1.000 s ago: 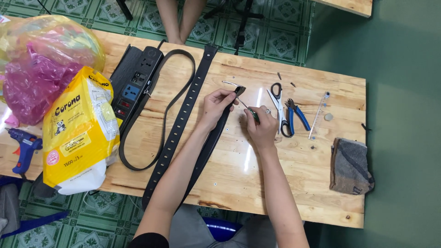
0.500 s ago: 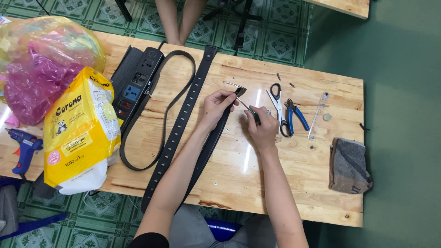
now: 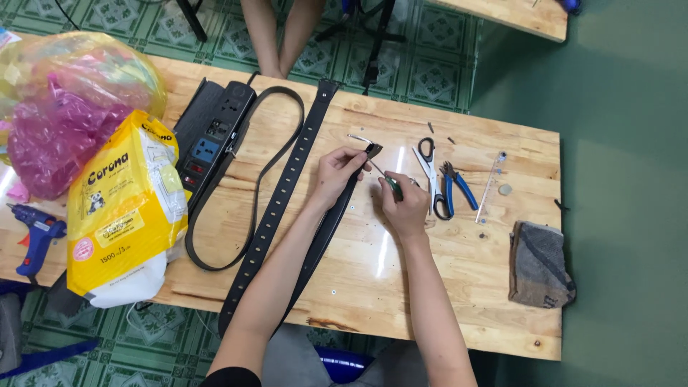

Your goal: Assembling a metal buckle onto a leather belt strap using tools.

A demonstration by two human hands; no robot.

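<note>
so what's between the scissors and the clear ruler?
Head view: blue-handled pliers lie between the scissors and the ruler, on the table.

A small home craft workshop: a wooden tabletop carrying scissors, pliers and a glue gun over green patterned floor tiles.

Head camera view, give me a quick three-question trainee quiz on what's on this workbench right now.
1. True or false: the left hand pinches the end of the black belt.
2. Which lies nearest the right hand? A scissors B glue gun C yellow bag
3. What kind of tool does the right hand hold against the belt end?

Key
1. True
2. A
3. A small green-handled tool, probably a screwdriver; its tip is too small to tell.
</note>
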